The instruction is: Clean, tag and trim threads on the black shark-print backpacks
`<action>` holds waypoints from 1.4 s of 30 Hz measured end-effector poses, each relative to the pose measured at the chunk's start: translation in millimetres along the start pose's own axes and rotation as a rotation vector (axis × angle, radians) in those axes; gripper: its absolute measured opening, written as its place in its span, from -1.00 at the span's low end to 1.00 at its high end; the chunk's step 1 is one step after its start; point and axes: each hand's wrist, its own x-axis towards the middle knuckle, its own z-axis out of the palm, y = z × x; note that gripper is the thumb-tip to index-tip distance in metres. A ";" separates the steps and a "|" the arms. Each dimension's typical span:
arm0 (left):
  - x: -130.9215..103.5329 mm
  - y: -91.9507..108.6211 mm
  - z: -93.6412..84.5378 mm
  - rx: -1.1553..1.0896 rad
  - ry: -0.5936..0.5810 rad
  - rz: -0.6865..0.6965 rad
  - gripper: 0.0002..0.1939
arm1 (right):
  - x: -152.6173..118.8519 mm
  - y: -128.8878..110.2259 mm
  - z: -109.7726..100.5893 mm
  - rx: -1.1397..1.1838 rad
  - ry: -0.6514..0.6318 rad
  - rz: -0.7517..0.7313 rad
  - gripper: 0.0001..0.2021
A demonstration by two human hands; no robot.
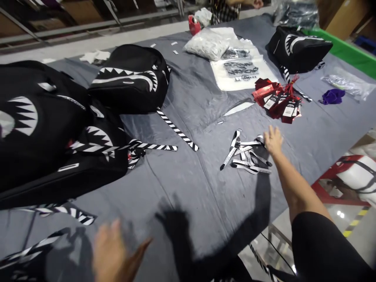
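My left hand [109, 252] is low in the view, blurred by motion, with the thumb spread wide from the fingers and nothing visible in it. Beside the right edge of a small heap of white-and-black printed straps [245, 154] is my right hand [273, 141]. Its fingers are slightly apart, close to a strap loop; whether they touch it is unclear. Beyond that hand lies a bundle of red and black hang tags [279, 100] with red strings. Black backpacks with white shark-teeth prints [132, 76] lie at the left, striped straps [178, 129] trailing from them.
Another black backpack [296, 49] sits at the far right. Clear plastic bags [208, 44], a red tape dispenser [194, 25] and a purple cloth [333, 96] also lie on the grey-covered table [205, 188]. Part of another person [225, 11] shows at the far edge.
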 end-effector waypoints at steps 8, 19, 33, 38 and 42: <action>182.9 253.8 189.1 -0.346 -0.454 0.431 0.04 | -86.5 17.7 42.6 0.043 -0.195 -0.375 -0.14; 79.6 244.6 217.9 -0.553 -0.354 0.280 -0.66 | -167.1 -41.8 66.3 0.057 -0.203 -0.797 -0.14; -100.0 -136.4 -22.8 0.210 0.242 -0.395 -0.12 | -302.1 -292.6 169.3 0.041 -0.156 -1.088 -0.14; -207.4 -228.5 -92.0 0.102 0.204 -0.435 -0.14 | -376.0 -400.8 205.9 0.034 -0.110 -1.108 -0.23; -257.0 -319.1 -161.8 -0.064 0.347 -0.403 -0.34 | -453.2 -494.0 232.7 0.039 -0.114 -1.075 -0.23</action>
